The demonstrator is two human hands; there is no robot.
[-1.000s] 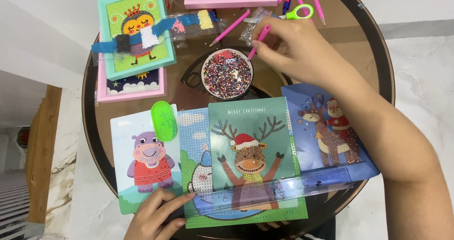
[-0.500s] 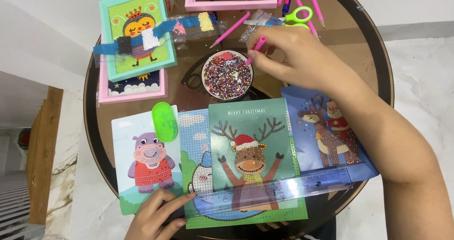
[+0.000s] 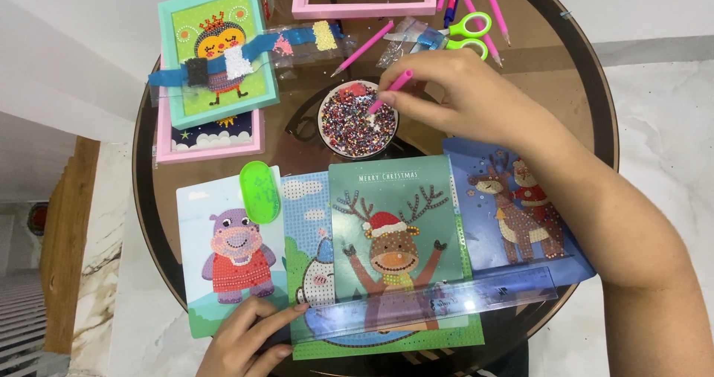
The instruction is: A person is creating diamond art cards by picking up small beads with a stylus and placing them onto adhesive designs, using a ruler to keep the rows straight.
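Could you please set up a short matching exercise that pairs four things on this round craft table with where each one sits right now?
Things:
1. pink pen
2. left hand
3. green oval tray
4. scissors

Places:
A. at the table's far edge, beyond the right hand
B. on the near edge of the cards, beside the clear ruler
C. on top of the hippo card
D. tip down in the bead bowl, held by the right hand

Pairs: 1-D, 2-B, 3-C, 4-A
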